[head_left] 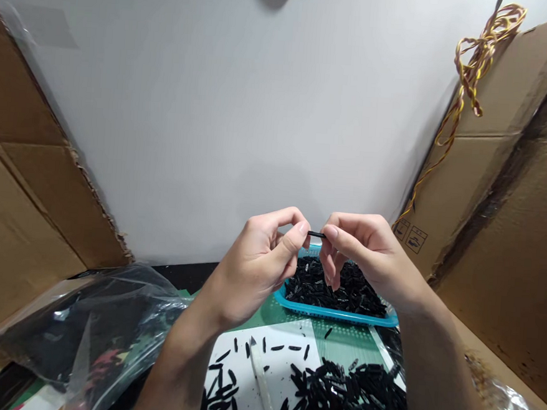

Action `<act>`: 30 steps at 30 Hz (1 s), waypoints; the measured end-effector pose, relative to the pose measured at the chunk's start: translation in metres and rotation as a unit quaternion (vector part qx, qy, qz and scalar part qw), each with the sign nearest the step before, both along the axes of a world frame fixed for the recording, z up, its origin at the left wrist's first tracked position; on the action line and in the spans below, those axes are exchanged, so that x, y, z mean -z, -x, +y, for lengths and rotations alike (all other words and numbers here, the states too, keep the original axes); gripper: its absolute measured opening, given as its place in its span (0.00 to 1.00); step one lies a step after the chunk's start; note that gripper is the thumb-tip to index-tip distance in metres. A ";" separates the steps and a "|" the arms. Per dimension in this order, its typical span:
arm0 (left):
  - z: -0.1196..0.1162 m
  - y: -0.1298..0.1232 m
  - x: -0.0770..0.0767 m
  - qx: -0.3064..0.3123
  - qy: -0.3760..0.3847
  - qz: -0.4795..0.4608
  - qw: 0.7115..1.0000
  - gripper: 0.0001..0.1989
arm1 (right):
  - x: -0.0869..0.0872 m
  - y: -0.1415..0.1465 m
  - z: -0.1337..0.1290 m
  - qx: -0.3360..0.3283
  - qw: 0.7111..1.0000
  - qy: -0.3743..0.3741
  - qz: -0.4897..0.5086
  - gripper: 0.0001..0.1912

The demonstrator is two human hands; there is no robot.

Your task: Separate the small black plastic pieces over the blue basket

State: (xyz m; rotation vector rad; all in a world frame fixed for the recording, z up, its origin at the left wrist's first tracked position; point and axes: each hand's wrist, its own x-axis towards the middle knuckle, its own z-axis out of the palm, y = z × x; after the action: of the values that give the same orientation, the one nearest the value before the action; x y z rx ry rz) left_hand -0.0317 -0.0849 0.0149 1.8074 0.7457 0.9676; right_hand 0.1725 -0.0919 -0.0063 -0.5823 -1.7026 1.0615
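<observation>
Between my two hands is a thin black strip [317, 234], held level above the far side of the table. My left hand [270, 248] pinches one end of it between thumb and forefinger. The other end is pinched in the same way by my right hand [362, 245]. Just below them, a blue plastic basket [341, 314] holds a heap of similar small black pieces. On a white sheet [287, 334] nearer to me lie scattered black pieces and a pale pen-like tool [261, 379] with a dark pointed tip.
A loose pile of black pieces [349, 394] lies at the front right. Clear plastic bags [120, 319] rest at the left. Cardboard panels [505, 171] stand on both sides, with coiled yellow-brown wire [470, 75] hanging at the right. A white wall [261, 117] rises behind.
</observation>
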 end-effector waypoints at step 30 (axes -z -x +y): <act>-0.001 0.001 0.000 -0.036 -0.024 -0.011 0.999 0.18 | -0.005 0.029 -0.017 0.131 0.987 -0.050 -0.076 0.18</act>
State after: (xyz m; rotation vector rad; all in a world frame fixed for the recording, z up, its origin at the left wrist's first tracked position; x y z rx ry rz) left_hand -0.0324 -0.0855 0.0146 1.8191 0.7846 1.0575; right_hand 0.1434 -0.1089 -0.0010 -0.8133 -1.7421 0.7563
